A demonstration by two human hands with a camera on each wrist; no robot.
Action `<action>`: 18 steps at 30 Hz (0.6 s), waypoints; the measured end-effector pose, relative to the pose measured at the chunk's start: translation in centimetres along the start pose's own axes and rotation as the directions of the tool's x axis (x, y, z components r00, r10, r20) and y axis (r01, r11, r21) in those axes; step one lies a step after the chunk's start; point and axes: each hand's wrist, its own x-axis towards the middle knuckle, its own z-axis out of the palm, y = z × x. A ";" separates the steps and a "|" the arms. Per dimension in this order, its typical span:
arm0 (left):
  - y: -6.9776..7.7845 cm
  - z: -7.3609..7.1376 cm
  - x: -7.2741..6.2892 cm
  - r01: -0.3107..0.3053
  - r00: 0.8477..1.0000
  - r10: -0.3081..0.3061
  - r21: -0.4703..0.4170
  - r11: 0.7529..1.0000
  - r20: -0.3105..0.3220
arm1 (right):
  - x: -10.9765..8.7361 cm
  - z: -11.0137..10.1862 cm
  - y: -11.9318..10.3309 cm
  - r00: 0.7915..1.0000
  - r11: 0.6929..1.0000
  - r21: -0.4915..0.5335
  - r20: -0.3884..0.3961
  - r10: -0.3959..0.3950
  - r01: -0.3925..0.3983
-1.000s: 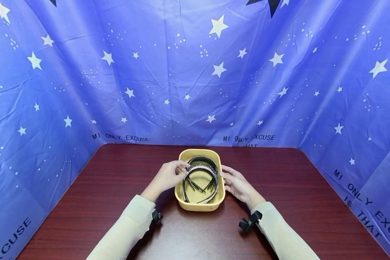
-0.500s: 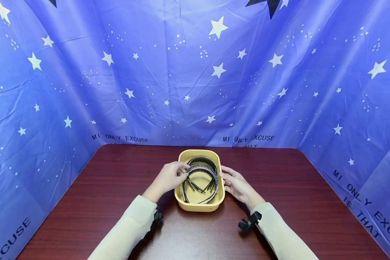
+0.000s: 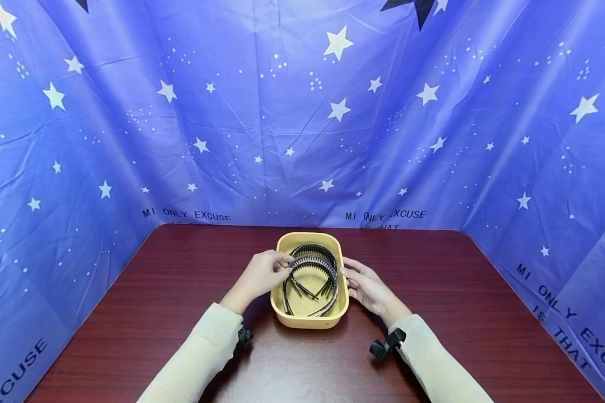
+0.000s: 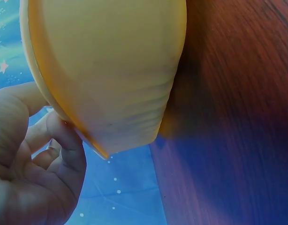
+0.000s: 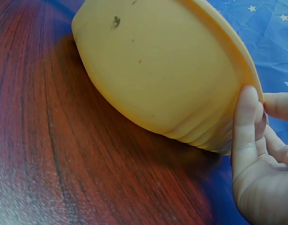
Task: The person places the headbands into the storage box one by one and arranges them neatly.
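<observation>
A yellow plastic bin [image 3: 309, 323] stands on the table between both hands. Inside it lie several dark toothed headbands, overlapping at the far end. With thumb and fingers reaching over the left rim, my left hand [image 3: 263, 277] pinches the left side of the front headband [image 3: 312, 262]. That grip is partly hidden behind the bin wall [image 4: 111, 75] in the left wrist view. On the opposite side my right hand [image 3: 373, 285] holds the bin's right rim, thumb at the top edge and fingers against the outer wall [image 5: 158, 70].
Dark red wood-grain tabletop [image 3: 181, 280] surrounds the bin. A blue curtain [image 3: 262, 112] with white stars and lettering hangs behind it and along both sides. Each wrist wears a black camera mount [image 3: 388, 342].
The front headband has tipped slightly within the bin, and its pale upper edge shows less. Both hands and the bin have hardly moved.
</observation>
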 end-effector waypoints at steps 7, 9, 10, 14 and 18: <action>0.1 -0.2 0.0 0.023 1.000 -0.024 -0.044 0.999 -0.020 | 0.1 0.0 0.0 1.000 1.000 0.003 -0.004 0.005 -0.005; 0.1 -0.3 0.0 0.021 0.999 -0.022 -0.057 0.998 -0.026 | 0.1 0.0 0.1 1.000 1.000 0.003 -0.006 0.006 -0.006; 0.0 -0.3 0.0 0.019 0.999 -0.021 -0.062 0.998 -0.028 | 0.1 0.0 0.1 1.000 1.000 0.002 -0.007 0.006 -0.006; -0.1 -0.4 0.0 0.024 0.999 -0.027 -0.086 0.996 -0.034 | 0.2 -0.1 0.1 1.000 1.000 0.003 -0.009 0.006 -0.006; -0.1 -0.7 -0.1 0.041 0.998 -0.045 -0.095 0.995 -0.036 | 0.2 -0.1 0.1 1.000 1.000 0.003 -0.010 0.009 -0.009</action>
